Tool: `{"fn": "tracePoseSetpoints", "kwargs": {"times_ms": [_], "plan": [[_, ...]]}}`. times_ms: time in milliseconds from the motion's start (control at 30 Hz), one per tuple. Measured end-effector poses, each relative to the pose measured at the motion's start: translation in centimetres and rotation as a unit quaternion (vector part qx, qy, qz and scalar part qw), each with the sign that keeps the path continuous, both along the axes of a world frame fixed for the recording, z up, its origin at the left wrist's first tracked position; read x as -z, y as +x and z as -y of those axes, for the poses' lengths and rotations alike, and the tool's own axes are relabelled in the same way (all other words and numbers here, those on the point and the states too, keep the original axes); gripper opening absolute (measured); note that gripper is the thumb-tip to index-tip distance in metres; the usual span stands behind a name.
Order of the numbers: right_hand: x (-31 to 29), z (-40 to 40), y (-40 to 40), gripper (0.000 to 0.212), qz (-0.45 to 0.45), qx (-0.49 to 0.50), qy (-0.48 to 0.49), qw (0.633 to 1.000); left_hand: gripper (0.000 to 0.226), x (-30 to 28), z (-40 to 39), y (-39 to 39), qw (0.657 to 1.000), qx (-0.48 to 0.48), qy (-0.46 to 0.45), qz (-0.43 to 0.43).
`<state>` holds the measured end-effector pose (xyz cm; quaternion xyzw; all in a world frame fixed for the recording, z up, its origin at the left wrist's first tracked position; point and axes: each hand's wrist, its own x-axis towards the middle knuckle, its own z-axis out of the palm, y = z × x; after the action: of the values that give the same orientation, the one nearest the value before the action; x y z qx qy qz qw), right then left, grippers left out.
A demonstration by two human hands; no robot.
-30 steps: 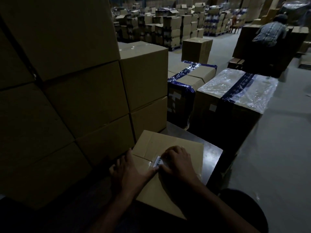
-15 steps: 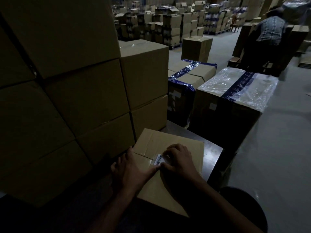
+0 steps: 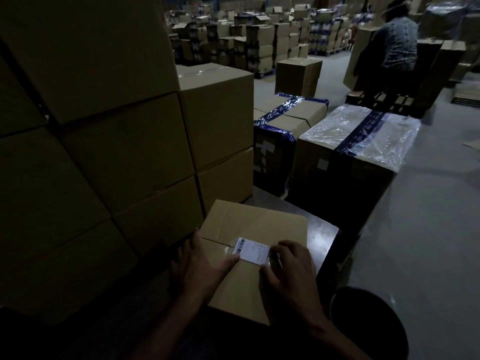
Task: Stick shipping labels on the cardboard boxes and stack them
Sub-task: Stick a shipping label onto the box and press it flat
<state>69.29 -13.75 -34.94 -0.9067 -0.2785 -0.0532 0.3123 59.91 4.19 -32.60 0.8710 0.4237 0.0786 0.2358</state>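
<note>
In a dim warehouse, a worker presses a white shipping label (image 3: 251, 250) onto the top of a cardboard box (image 3: 255, 224) lying on a dark counter (image 3: 323, 236). The left hand (image 3: 200, 266) lies flat over the box's left edge, fingers spread and straight, its thumb tip touching the label's lower left corner. The right hand (image 3: 289, 268) rests at the label's right end, fingers bent down onto its edge; neither grip closes around anything. Left of the hands rises a wall of stacked boxes (image 3: 124, 141). Beyond the hands stand a plastic-wrapped carton (image 3: 361, 136) and a blue-taped carton (image 3: 283, 118). Farther off, another person (image 3: 392, 45) bends among boxes.
</note>
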Motion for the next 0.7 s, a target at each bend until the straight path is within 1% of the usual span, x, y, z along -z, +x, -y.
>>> {"fn": "tracePoseSetpoints", "kwargs": {"times_ms": [100,133,233,267,333,400,433,567,700], "plan": [[-0.7,0.1,2.2,0.040,-0.009,-0.056,-0.003,0.998,0.127,0.0,0.4,-0.6,0.999,-0.007,-0.001,-0.031],[-1.1,0.1,3.0,0.037,-0.014,-0.078,-0.008,0.997,0.122,-0.2,0.4,-0.9,0.999,-0.009,-0.004,-0.035],[-2.5,-0.2,5.4,0.031,-0.033,-0.125,-0.042,0.991,0.100,-0.9,0.0,-1.2,0.999,-0.012,-0.027,-0.016],[-2.8,-0.3,5.9,0.030,-0.037,-0.129,-0.059,0.989,0.100,-1.1,-0.1,-1.0,0.999,-0.010,-0.031,-0.002],[-3.1,-0.8,6.0,0.029,-0.038,-0.119,-0.073,0.989,0.113,-1.2,0.2,-0.6,0.999,0.006,-0.033,0.021],[-2.8,-1.1,5.4,0.028,-0.033,-0.096,-0.063,0.993,0.127,-0.9,0.8,-0.1,0.998,0.023,-0.047,0.028],[-2.6,-1.2,5.2,0.027,-0.029,-0.089,-0.062,0.994,0.131,-0.6,1.2,0.1,0.998,0.028,-0.053,0.030],[-2.3,-1.3,5.2,0.023,-0.038,-0.085,-0.082,0.992,0.127,0.7,1.7,0.0,0.997,0.016,-0.042,0.066],[-3.0,-2.5,5.3,0.015,-0.043,-0.063,-0.104,0.992,0.125,1.0,1.7,0.1,0.997,0.009,-0.027,0.068]]}}
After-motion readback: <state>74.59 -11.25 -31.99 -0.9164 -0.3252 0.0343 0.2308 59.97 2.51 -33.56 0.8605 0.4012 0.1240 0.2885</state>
